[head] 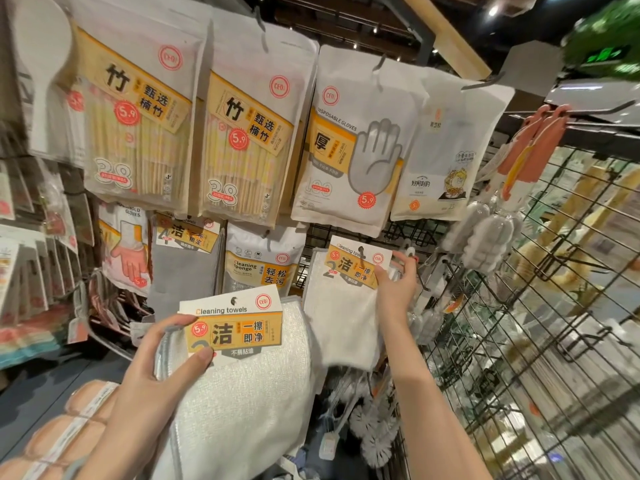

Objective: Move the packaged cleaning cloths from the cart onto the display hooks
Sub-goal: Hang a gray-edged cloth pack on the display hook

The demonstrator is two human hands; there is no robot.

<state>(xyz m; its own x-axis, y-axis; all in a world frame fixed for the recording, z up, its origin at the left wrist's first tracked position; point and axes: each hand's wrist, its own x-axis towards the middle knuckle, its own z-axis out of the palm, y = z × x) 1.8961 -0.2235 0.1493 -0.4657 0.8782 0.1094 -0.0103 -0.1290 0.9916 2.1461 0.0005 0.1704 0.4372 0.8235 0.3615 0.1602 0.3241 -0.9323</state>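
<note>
Head view, inside a shop aisle: we hold a stack of white woven cleaning towels with a yellow-and-white cardboard header (239,368) in our left hand (156,372), thumb curled over the card's left edge and fingers clasped round the stack's side. That stack sits low and to the left of the landmark here, the grey-printed white pouch of disposable gloves (349,147) hanging on the display.

Just below the glove pouch, a second white cleaning towel pack with the same yellow header (343,299) hangs against the black wire grid panel (519,306), a dark hook (362,256) showing through the hole in its card. Our right hand (396,289) pinches the right corner of that card between thumb and fingers.

Left of the glove pouch hang two clear-fronted yellow packs of bamboo chopsticks (194,133). Below and left of it sits a white cleaning sponge pack (259,261). Right of it hangs a white pouch with a cartoon print (446,154), and farther right, orange-handled white bottle brushes (498,209) dangle from the grid.
</note>
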